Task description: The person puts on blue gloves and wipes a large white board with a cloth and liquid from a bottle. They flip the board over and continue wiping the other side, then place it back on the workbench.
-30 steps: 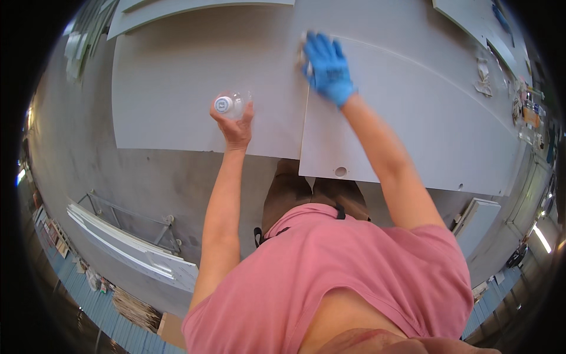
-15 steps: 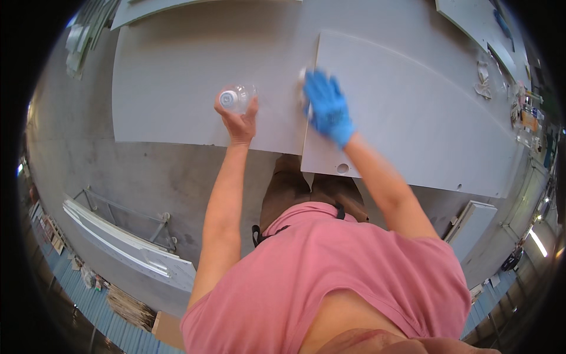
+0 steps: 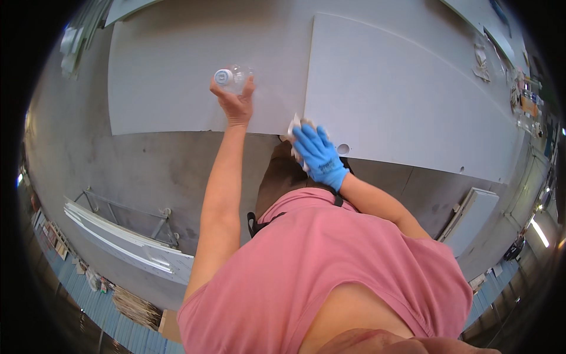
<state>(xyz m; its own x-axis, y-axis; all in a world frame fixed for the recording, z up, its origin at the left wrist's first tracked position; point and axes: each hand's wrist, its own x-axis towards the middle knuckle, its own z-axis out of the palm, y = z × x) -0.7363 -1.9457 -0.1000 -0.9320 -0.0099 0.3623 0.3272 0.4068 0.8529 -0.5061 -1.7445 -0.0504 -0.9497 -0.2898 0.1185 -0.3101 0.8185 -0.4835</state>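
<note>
My bare left hand is wrapped round a clear plastic bottle with a white cap, held over the left part of the pale work surface. In a blue glove, my right hand presses a crumpled white cloth at the near left corner of a white panel. The panel lies on the work surface and has a round hole close to its near edge. Part of the cloth is hidden under the gloved fingers.
Long white boards rest on a metal rack at the lower left. Another white board leans at the right. Bottles and small items stand at the far right, near a crumpled rag. Concrete floor shows below the surface.
My right hand has slid with the cloth toward me, along the panel's left edge to its near corner. My left hand still holds the bottle, in nearly the same place.
</note>
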